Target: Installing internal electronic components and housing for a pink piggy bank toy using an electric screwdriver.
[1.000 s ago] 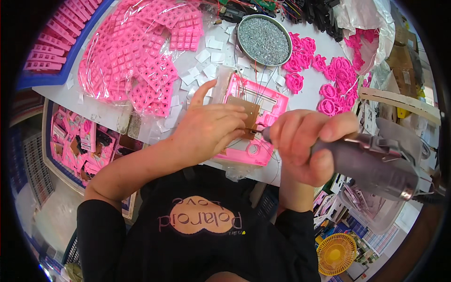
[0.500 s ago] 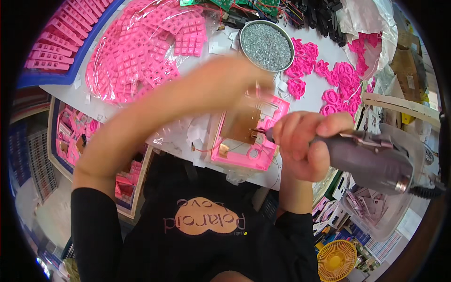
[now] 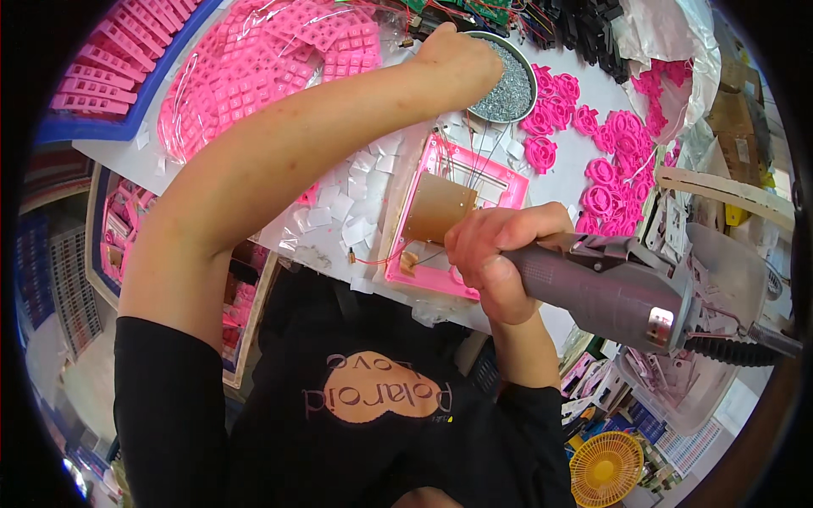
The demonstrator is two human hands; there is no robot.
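My left hand (image 3: 460, 69) reaches over the left rim of a round metal bowl (image 3: 534, 95) of small silvery screws (image 3: 511, 95). Its fingertips are hidden, so what they hold does not show. My right hand (image 3: 508, 258) grips a grey electric screwdriver (image 3: 605, 292), tilted with its tip end to the left, above the near right part of a pink plastic housing (image 3: 434, 276). Inside the housing lies a brown board (image 3: 439, 207). Thin wires run out of the housing at its far side, and a red wire leads left to a small brass-coloured part (image 3: 351, 256).
A clear bag of pink keypads (image 3: 254, 93) lies at the far left, beside a blue crate (image 3: 127, 127) of pink parts. Pink ring-like pieces (image 3: 622, 161) spread at the right. White paper bits (image 3: 360, 199) litter the table left of the housing. A cable trails from the screwdriver.
My left hand has moved away from above the housing, up to the bowl of screws. The screwdriver in my right hand has shifted left and down, its tip off its earlier spot on the board.
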